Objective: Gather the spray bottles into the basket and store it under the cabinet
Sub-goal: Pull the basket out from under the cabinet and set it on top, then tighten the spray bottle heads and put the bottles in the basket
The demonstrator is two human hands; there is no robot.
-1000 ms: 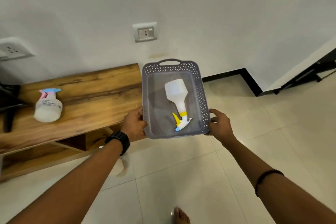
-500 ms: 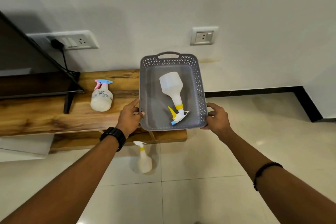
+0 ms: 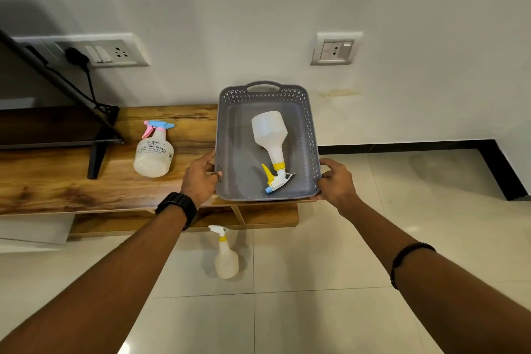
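I hold a grey perforated basket over the right end of the wooden cabinet. My left hand grips its left rim and my right hand grips its right rim. Inside lies a white spray bottle with a yellow and blue trigger, nozzle toward me. A round spray bottle with a pink and blue trigger stands on the cabinet top, left of the basket. A third white spray bottle with a yellow collar stands on the floor in front of the cabinet.
A dark TV screen and its stand leg occupy the cabinet's left part, with a cable running to a wall socket. Another socket is on the wall at right. Open shelf compartments show beneath the cabinet top. Pale floor tiles spread to the right.
My view has swung left and nearer, so the cabinet, TV and floor bottle came into sight. The basket stays in both hands and now hangs over the cabinet's right end.
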